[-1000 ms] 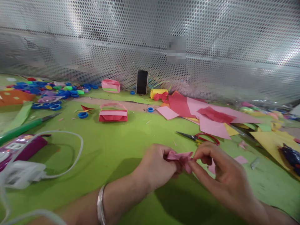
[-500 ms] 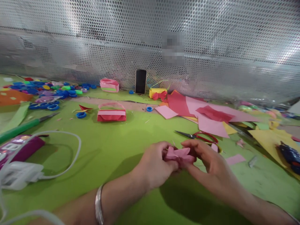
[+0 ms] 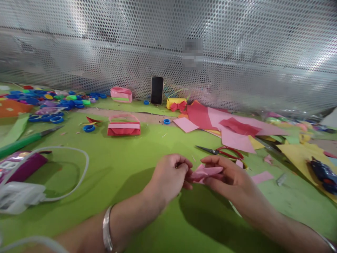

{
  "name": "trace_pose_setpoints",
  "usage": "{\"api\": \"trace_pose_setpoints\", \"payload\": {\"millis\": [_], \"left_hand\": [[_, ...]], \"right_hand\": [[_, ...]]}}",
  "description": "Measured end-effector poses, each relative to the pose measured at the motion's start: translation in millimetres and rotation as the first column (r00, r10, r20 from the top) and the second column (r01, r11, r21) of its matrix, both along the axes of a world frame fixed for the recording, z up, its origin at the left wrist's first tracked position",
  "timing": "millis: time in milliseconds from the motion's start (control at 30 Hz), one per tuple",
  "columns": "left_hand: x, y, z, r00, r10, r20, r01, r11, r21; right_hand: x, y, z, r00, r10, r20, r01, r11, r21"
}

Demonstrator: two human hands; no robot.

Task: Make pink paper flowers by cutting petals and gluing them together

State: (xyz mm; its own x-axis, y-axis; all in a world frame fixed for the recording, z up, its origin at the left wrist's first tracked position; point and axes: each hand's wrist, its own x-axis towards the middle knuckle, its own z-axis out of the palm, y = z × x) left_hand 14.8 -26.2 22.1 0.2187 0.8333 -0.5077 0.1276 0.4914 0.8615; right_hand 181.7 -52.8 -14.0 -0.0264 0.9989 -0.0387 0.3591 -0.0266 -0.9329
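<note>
Shifted since the earlier frame: pink folded paper (image 3: 206, 171) is now held more by the right hand (image 3: 233, 179), and the left hand (image 3: 170, 177) has been drawn slightly leftward along it. Head view, the only one: the paper is held above the green surface (image 3: 126, 154), between both hands, nearer the wearer than the red-handled scissors (image 3: 216, 152). Right grip is clamped on the paper, thumb on the near side. Left grip is curled at the paper's left end; whether anything is pinched there cannot be told, contact being partly hidden. Red paper bag (image 3: 123, 130) is seen well apart, to the left; pink paper strip (image 3: 262, 177) lies right of the right hand. For good handling, as judged: the paper should be steadied by the right grip with light pressure, since thin folds are likely to be crushed; the left end should be taken only at its very edge, and creases pressed one at a time, layers kept aligned. Scissors' blades are best kept clear of.
</note>
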Motion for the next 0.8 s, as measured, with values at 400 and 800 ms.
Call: {"api": "trace_pose_setpoints", "payload": {"millis": [400, 800], "left_hand": [[-6, -1, -8.6, 0.971, -0.204, 0.129, 0.191, 0.976, 0.103], [1, -5, -13.2, 0.971, -0.238, -0.020, 0.239, 0.965, 0.111]], "right_hand": [[-1, 0, 3.9, 0.986, 0.029, -0.164, -0.043, 0.995, -0.085], [-5, -1, 4.8, 0.989, 0.034, -0.146, -0.057, 0.986, -0.159]]}}
